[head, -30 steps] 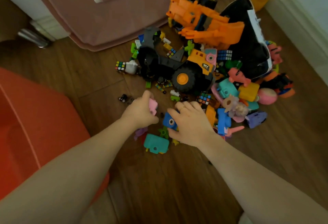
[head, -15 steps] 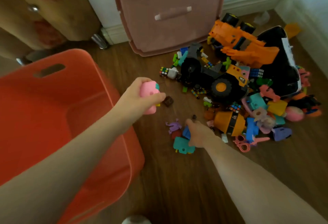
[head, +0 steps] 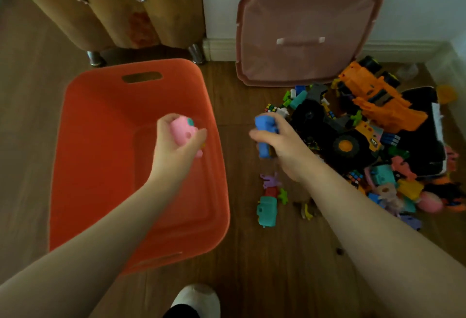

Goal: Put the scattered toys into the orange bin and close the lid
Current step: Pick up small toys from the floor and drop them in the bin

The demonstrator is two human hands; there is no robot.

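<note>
Orange bin (head: 100, 126) lies open beneath my left hand (head: 174, 146), which grips a pink toy (head: 182, 132) above its inside. My right hand (head: 280, 141) clutches a blue toy (head: 264, 136) upright over bare floor, rightward of the bin's rim, further off.

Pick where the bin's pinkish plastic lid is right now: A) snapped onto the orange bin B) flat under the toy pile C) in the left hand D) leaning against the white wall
D: the pinkish plastic lid stands tilted against the white wall, apart from the open orange plastic bin.
</note>
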